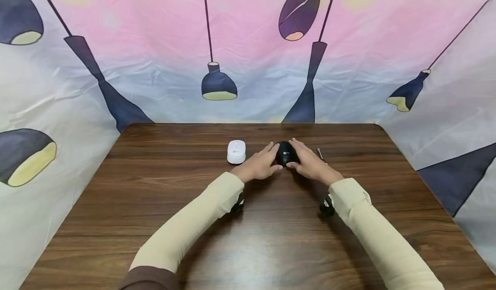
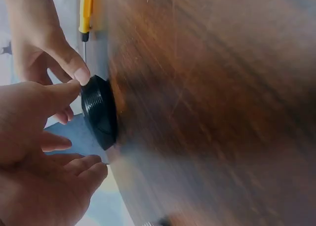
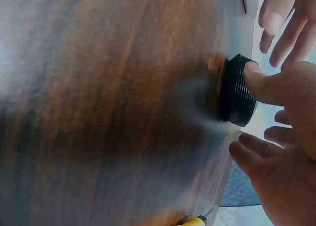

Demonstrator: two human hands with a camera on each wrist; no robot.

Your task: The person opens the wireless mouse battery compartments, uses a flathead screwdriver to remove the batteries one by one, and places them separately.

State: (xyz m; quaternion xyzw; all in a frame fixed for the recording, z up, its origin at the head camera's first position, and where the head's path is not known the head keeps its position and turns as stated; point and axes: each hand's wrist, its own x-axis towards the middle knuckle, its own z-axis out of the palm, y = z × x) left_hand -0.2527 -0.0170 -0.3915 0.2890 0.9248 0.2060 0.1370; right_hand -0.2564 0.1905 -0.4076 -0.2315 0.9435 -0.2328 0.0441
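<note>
A black computer mouse [image 1: 284, 153] with a small pale logo lies flat on the wooden table, between the two hands. My right hand [image 1: 311, 163] is at its right side. In the right wrist view, that thumb touches the mouse's ribbed near end [image 3: 242, 95], while the other fingers reach forward, loosely extended. On the left side is my left hand [image 1: 260, 163], fingers relaxed and slightly spread. The left wrist view has its thumb close to the mouse's edge [image 2: 98, 110]; contact there is unclear. Neither hand curls round the mouse.
A white computer mouse [image 1: 236, 151] lies left of the left hand. Beyond the right hand lies a screwdriver [image 1: 320, 154]; its yellow handle [image 2: 86, 8] appears in the left wrist view. Behind the brown table [image 1: 186, 169] hangs a cloth printed with lamps [image 1: 219, 82].
</note>
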